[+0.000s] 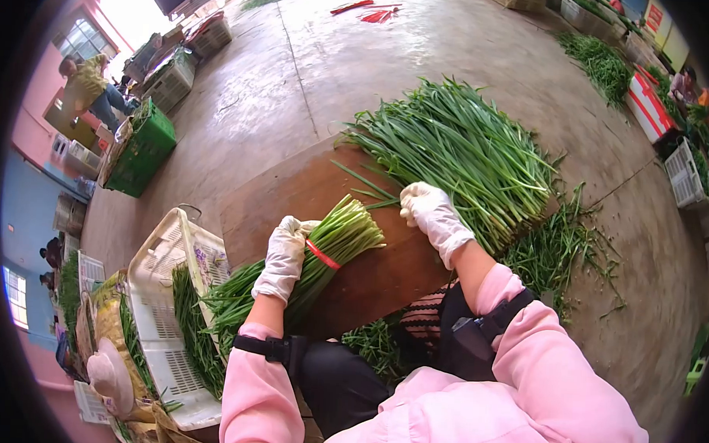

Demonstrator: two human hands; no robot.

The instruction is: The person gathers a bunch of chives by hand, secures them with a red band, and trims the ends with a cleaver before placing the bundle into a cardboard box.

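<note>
My left hand (285, 254), in a white glove, is closed round a bundle of green stalks (342, 235) with a red band (323, 255) near its cut ends. The leaves trail down to the left, past my forearm. My right hand (431, 210), also gloved, is closed at the near left edge of a large pile of long green leaves (458, 147); whatever its fingers hold is too small to name. Both hands are over a brown wooden board (277, 191). A few loose leaves lie between the hands.
A white plastic crate (153, 285) with green bundles stands at the left, beside a pink hat (110, 375). Leaf scraps (560, 248) litter the floor at the right. A green crate (142, 148) and a person (94, 87) are at the upper left.
</note>
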